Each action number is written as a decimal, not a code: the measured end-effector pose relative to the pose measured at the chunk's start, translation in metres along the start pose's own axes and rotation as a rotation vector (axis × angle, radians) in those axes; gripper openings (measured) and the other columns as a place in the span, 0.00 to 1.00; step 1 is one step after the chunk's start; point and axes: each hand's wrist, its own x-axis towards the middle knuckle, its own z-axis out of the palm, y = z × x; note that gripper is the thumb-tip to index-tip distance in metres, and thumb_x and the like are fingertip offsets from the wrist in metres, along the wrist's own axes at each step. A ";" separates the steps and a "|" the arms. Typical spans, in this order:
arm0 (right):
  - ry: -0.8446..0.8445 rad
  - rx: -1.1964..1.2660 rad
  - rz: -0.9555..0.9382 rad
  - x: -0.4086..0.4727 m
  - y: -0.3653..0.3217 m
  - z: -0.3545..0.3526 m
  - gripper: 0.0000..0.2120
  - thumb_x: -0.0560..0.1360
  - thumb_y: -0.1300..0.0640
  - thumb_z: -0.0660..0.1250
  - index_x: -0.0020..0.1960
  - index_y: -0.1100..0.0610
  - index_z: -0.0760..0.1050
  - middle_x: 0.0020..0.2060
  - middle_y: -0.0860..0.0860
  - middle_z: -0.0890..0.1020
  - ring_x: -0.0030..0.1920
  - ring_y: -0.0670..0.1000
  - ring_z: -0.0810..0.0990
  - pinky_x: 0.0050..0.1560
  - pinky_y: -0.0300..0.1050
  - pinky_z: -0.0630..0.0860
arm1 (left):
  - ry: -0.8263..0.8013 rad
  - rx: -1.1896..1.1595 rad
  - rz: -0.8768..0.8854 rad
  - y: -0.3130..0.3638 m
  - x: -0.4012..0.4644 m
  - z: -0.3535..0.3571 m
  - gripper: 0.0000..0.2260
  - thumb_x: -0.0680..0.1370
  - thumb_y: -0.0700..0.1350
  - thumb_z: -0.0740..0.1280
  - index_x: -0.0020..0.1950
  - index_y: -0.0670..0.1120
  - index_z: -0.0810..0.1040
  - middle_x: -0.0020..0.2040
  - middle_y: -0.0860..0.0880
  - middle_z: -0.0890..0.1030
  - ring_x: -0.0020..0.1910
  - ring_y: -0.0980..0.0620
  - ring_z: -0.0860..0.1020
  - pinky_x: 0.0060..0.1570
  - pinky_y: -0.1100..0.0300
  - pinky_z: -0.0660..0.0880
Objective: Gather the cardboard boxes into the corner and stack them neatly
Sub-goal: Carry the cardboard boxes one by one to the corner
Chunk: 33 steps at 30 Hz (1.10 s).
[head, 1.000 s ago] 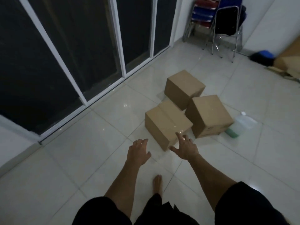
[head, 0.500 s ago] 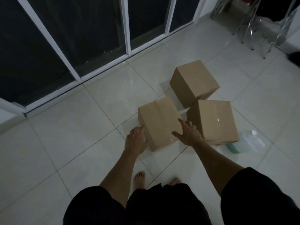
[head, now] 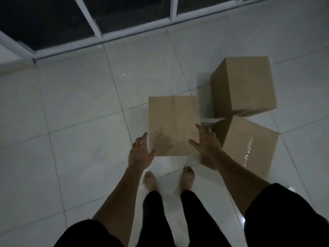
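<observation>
Both grips spread, flanking the nearest box (head: 173, 125); contact unclear, fingertips blurred

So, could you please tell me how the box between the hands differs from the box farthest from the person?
The near box sits square to the person, with the left hand and right hand at its two sides; the far box is turned at an angle and untouched. The near box shows a taped centre seam on top; the far box's top looks plain. Both are closed brown cardboard boxes standing on the tiled floor.
</observation>
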 end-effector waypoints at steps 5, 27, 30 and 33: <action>-0.007 -0.069 -0.096 0.087 0.033 0.035 0.41 0.73 0.32 0.64 0.79 0.45 0.50 0.75 0.56 0.61 0.73 0.63 0.62 0.68 0.62 0.67 | 0.060 -0.167 -0.175 -0.004 0.041 0.085 0.37 0.77 0.55 0.67 0.80 0.48 0.51 0.75 0.43 0.61 0.70 0.40 0.67 0.61 0.43 0.72; 0.287 -0.279 -0.314 0.344 0.011 0.084 0.46 0.67 0.24 0.60 0.77 0.44 0.52 0.76 0.56 0.58 0.76 0.63 0.54 0.72 0.69 0.53 | 0.309 -0.264 -0.180 -0.044 0.220 0.207 0.50 0.68 0.71 0.67 0.79 0.54 0.42 0.74 0.46 0.61 0.68 0.40 0.70 0.59 0.38 0.74; 0.275 -0.233 -0.304 0.344 0.013 0.084 0.46 0.65 0.23 0.61 0.76 0.43 0.53 0.74 0.55 0.60 0.75 0.62 0.56 0.69 0.72 0.56 | 0.308 -0.273 -0.192 -0.045 0.216 0.208 0.50 0.68 0.72 0.67 0.79 0.54 0.42 0.74 0.46 0.61 0.68 0.40 0.70 0.59 0.38 0.74; 0.250 -0.178 -0.248 0.335 0.011 0.079 0.45 0.66 0.25 0.65 0.75 0.42 0.54 0.73 0.54 0.61 0.75 0.62 0.56 0.66 0.74 0.60 | 0.336 -0.264 -0.323 -0.046 0.201 0.216 0.50 0.67 0.74 0.63 0.79 0.51 0.45 0.73 0.44 0.64 0.67 0.39 0.71 0.60 0.38 0.73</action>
